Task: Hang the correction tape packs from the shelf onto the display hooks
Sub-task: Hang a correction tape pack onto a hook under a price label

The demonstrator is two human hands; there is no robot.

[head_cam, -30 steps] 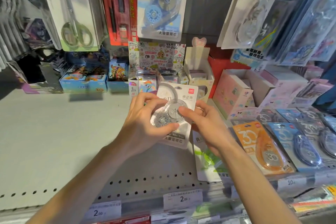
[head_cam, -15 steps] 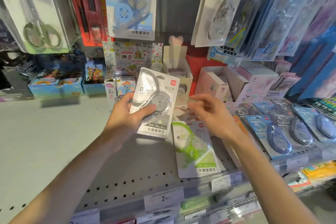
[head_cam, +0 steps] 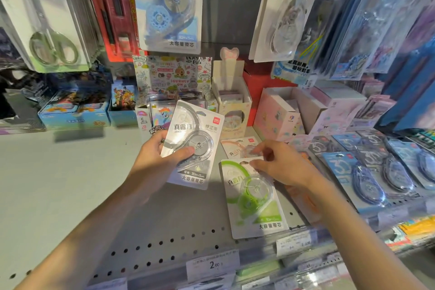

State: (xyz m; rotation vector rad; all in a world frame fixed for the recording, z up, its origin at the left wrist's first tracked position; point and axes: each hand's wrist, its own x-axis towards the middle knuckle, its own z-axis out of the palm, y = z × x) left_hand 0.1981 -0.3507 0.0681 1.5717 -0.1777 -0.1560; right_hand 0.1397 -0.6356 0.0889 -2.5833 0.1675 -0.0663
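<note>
My left hand (head_cam: 158, 161) grips a grey correction tape pack (head_cam: 195, 139), held upright above the shelf with the thumb across its clear blister. A green correction tape pack (head_cam: 253, 198) lies flat on the grey shelf (head_cam: 70, 183). My right hand (head_cam: 280, 165) reaches down with curled fingers and touches that green pack's top edge. Just behind lies an orange pack (head_cam: 237, 147), partly hidden by my right hand. A blue correction tape pack (head_cam: 168, 4) hangs on a display hook above.
Scissors packs (head_cam: 47, 21) and a red pen pack (head_cam: 110, 7) hang at upper left. More hanging packs (head_cam: 289, 12) crowd the upper right. Small boxes (head_cam: 280, 113) stand at the shelf's back. Blue tape packs (head_cam: 362, 176) lie at right. A price tag (head_cam: 213, 265) marks the front edge.
My right hand let go of the grey pack and dropped to the green pack on the shelf. My left hand kept the grey pack and tilted it upright.
</note>
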